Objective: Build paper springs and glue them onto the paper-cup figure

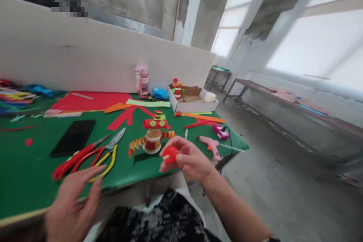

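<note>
My right hand (187, 159) pinches a small red ball (170, 154) with a pale spot, above the table's front edge. Just left of it, a paper figure (153, 140) stands upright, with a red-banded round body, folded paper arms and a red head piece with green round eyes. My left hand (78, 200) is at the lower left with its fingers apart, holding nothing. Its fingertips are near the yellow handles of the scissors (113, 143). Beside these lie red-handled scissors (75, 159).
A black phone (74, 138) lies on the green table (22, 174). Red paper (93, 101) and strips lie behind. Further back are a pink bottle (142, 82) and a white box (195, 105) holding another figure. A pink glue gun (212, 146) is at the right.
</note>
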